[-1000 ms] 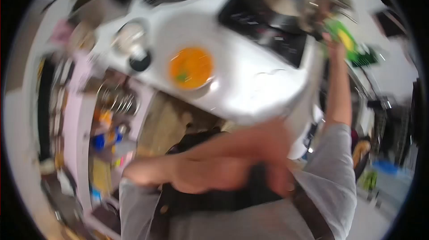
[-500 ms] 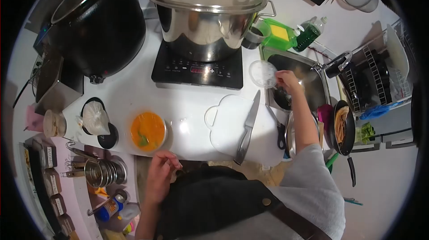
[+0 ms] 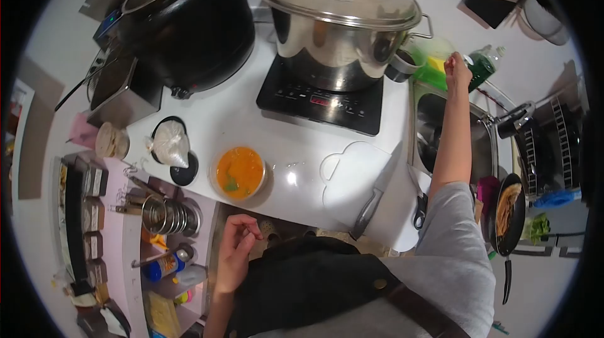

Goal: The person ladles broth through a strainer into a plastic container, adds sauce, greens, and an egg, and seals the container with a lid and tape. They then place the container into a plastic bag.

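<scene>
My right hand [image 3: 458, 72] is closed at the edge of a clear round lid [image 3: 439, 47], blurred and tilted in front of the green sponge holder [image 3: 430, 75]. Beside it stands a bottle of dark green liquid [image 3: 482, 67]. My left hand [image 3: 238, 251] hangs empty at the counter's near edge, its fingers loosely bent and apart. Beyond it sits a round container of orange liquid [image 3: 240, 173] with something green in it. A knife [image 3: 370, 207] lies on the right side of the white cutting board [image 3: 352, 177]. Black-handled scissors [image 3: 420, 211] are to its right.
A lidded steel pot [image 3: 340, 48] stands on a black induction cooker [image 3: 318, 106]. A large black pot [image 3: 192, 36] is at back left. A bag of white powder [image 3: 171, 143] rests near the container. The sink [image 3: 434, 108] and a frying pan [image 3: 508, 215] are at right.
My right hand has moved from over the sink's left edge up and away to the sponge holder, carrying the clear lid. The view has shifted, and my left hand stays near the counter edge.
</scene>
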`<action>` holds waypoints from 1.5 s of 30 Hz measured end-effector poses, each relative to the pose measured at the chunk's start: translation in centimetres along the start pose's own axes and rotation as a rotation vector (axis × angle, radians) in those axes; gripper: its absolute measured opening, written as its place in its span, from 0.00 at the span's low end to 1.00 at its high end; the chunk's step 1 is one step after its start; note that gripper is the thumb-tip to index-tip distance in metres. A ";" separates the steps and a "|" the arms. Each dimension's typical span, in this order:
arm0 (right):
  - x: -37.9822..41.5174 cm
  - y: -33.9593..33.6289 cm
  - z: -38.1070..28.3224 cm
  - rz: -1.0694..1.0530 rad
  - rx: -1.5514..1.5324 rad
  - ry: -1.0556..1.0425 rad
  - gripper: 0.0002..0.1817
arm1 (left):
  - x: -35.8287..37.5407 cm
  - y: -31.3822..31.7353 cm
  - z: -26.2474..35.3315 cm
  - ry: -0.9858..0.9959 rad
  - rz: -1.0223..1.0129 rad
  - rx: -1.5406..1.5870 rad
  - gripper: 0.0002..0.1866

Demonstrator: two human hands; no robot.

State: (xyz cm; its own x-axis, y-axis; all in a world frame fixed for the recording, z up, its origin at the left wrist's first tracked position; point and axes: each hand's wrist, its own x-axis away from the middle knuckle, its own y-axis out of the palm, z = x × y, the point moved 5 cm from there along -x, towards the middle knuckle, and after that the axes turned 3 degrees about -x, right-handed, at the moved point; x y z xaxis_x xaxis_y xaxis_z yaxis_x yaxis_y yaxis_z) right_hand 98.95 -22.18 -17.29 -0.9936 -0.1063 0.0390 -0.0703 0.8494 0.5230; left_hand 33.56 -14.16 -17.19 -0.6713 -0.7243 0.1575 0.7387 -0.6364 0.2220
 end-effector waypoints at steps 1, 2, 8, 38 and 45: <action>-1.1 0.3 2.1 -0.028 0.009 0.039 0.05 | 0.3 0.0 0.0 -0.002 0.010 -0.006 0.13; -2.1 0.4 4.1 -0.059 0.017 0.078 0.05 | 0.6 0.0 0.0 -0.003 0.021 -0.011 0.13; -7.7 -1.6 9.2 -0.214 0.392 -0.039 0.10 | 2.0 -0.4 0.4 -0.029 0.055 -0.114 0.13; 42.2 11.1 0.7 -0.109 0.860 -0.906 0.18 | 9.5 -44.0 41.5 1.245 1.036 -1.607 0.10; 54.0 19.8 5.2 -0.347 0.469 -0.662 0.22 | 11.0 -52.9 67.7 1.180 1.924 -1.642 0.38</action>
State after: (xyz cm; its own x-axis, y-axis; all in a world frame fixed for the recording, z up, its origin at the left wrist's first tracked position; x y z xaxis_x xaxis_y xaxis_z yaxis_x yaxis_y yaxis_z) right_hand 43.45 -8.45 -9.24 -0.7466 -0.1997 -0.6346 -0.2618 0.9651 0.0044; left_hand -17.00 29.45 37.98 0.0546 0.1032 -0.9932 0.0230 0.9943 0.1045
